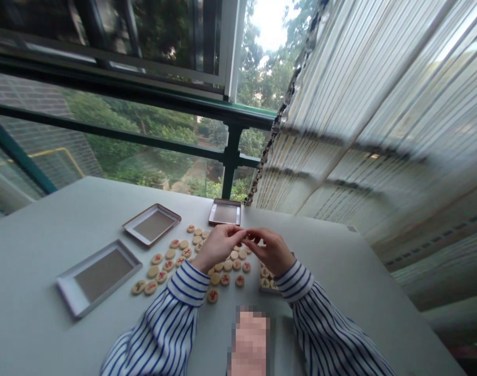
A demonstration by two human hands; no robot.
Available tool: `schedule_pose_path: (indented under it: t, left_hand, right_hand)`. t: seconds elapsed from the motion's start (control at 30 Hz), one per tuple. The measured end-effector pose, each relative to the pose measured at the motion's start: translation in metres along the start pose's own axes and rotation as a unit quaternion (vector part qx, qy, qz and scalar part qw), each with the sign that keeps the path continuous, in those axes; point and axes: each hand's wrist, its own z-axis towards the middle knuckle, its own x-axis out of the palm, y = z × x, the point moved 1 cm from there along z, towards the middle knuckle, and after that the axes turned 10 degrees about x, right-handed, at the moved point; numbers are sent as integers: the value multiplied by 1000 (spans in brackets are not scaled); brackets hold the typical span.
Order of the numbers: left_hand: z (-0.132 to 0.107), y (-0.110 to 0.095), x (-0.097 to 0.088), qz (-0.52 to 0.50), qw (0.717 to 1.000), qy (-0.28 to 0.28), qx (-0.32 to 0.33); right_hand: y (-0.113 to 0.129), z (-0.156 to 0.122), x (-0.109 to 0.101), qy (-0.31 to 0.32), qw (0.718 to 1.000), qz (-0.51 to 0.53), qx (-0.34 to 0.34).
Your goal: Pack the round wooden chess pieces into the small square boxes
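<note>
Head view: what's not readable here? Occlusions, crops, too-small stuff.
- Head view: whatever sits between the fingertips of the left hand and right hand is hidden by the fingers; grip unclear.
- Round pieces: red markings too small to read; some covered by the left hand.
- Packed pieces by the right wrist: mostly hidden by the striped sleeve.
- Curtain: blurred.

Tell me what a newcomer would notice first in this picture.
The left hand and right hand, in striped sleeves, meet fingertip to fingertip above the grey table. Beneath and to their left lie scattered round game pieces with red marks. Pale blinds fill the right side, beside a window.
</note>
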Motion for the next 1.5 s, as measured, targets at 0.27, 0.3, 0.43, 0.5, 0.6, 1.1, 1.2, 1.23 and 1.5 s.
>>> schedule_pose_path:
  t: [0.27,0.3,0.43,0.5,0.6,1.1,1.2,1.23,1.5]
  left_hand:
    - [-2,0,21,-110,992,25,-53]
    - [-2,1,23,-145,986,35,-68]
    - [-6,2,28,-228,965,70,-112]
    - [-7,1,30,-232,964,71,-111]
    - [-7,0,32,-234,963,60,-115]
    - [-8,-6,37,-154,982,34,-104]
    - [-9,-7,37,-147,983,39,-103]
    - [-9,-8,37,-146,983,42,-102]
    - [-9,-2,38,-119,986,47,-107]
  right_hand:
    - [-8,-20,-15,-22,997,74,19]
    - [-9,-23,-17,-24,997,75,20]
    - [-12,-29,-25,-25,997,76,22]
    - [-14,-31,-27,-20,997,73,27]
    - [-15,-33,-28,-18,996,80,44]
    - [-20,-34,-23,17,966,204,160]
    - [-18,-31,-28,31,966,198,162]
    - [-17,-31,-29,36,968,194,158]
    - [-25,-33,-32,49,986,115,107]
